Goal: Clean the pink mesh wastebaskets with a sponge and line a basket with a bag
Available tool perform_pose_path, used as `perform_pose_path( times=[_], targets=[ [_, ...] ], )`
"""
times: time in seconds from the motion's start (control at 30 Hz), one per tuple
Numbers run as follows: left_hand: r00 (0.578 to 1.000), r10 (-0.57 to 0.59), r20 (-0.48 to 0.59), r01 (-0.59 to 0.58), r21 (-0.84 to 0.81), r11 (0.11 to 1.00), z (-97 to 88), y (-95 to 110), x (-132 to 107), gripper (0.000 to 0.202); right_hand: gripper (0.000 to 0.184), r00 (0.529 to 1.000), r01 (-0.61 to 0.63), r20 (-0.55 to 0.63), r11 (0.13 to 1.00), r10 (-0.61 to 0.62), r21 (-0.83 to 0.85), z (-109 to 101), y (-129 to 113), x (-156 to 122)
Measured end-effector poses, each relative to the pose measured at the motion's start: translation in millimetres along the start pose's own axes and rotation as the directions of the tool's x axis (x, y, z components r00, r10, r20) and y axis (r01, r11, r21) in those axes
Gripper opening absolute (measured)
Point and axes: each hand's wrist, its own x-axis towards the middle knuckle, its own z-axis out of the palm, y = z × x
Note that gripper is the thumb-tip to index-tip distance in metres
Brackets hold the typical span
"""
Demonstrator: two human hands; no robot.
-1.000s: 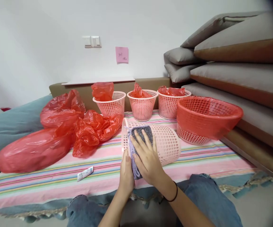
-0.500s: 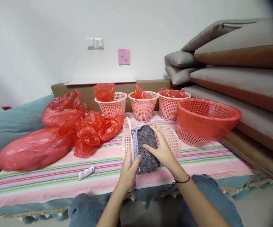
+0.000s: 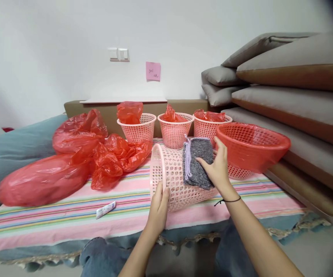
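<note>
A pink plastic mesh basket (image 3: 174,192) lies on its side in front of me, its mouth to the left. My left hand (image 3: 159,206) grips the lower part of its rim, fingers wrapped round the edge. Held in my right hand (image 3: 218,165) is a folded grey fuzzy cloth (image 3: 199,163) with a lilac edge, thumb on the near face and fingers at the right side. The cloth hangs in front of the basket's wall and hides part of it; whether the two touch, I cannot tell.
Behind stand several upright pink baskets (image 3: 139,130) with red plastic bags inside. A red basket (image 3: 251,150) sits tilted on a pink one at right. Red bags (image 3: 44,181) lie left, and a small white tube (image 3: 105,210) rests on the striped cloth (image 3: 62,215). Cushions (image 3: 293,100) are stacked right.
My right hand has carried the grey cloth right and upward, uncovering the basket's left part. My left thumb has come off the cloth, and that hand is at the basket's rim.
</note>
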Motion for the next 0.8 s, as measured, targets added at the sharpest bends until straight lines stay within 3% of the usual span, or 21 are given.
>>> perform_pose_path(
  times=[0.13, 0.17, 0.33, 0.5, 0.57, 0.7, 0.8],
  targets=[
    [1.0, -0.024, -0.017, 0.024, 0.016, 1.0, 0.5, -2.8, -2.0, 0.039, 0.018, 0.993, 0.087, 0.089, 0.981, -0.073, -0.171, 6.9, 3.9, -10.8],
    [0.999, -0.03, -0.03, 0.031, 0.017, 0.999, 0.7, -3.5, -2.0, 0.039, 0.015, 0.99, 0.101, 0.111, 0.982, -0.084, -0.158, 8.9, 0.1, -15.9],
    [0.996, -0.039, -0.079, 0.038, -0.018, 0.999, 1.8, -6.8, -0.6, 0.041, 0.037, 0.947, 0.116, 0.309, 0.99, -0.087, -0.075, 11.3, -24.2, -39.4],
    [0.995, -0.035, -0.089, 0.028, -0.079, 0.997, 3.8, -6.8, 1.2, 0.045, 0.097, 0.879, 0.192, 0.463, 0.973, -0.111, -0.131, 7.1, -26.8, -47.9],
    [0.995, -0.041, -0.095, 0.033, -0.091, 0.995, 3.8, -5.2, 2.3, 0.046, 0.092, 0.863, 0.201, 0.491, 0.974, -0.124, -0.106, 6.0, -21.0, -44.9],
    [0.989, -0.094, -0.11, 0.077, -0.144, 0.987, -1.1, -3.1, 8.1, 0.06, 0.06, 0.838, 0.191, 0.52, 0.982, -0.167, 0.007, 2.2, -13.7, -37.5],
    [0.982, -0.174, -0.073, 0.16, -0.172, 0.972, -8.0, -2.4, 18.2, 0.071, 0.053, 0.809, 0.222, 0.537, 0.97, -0.238, 0.096, -4.1, -18.3, -39.3]
  ],
)
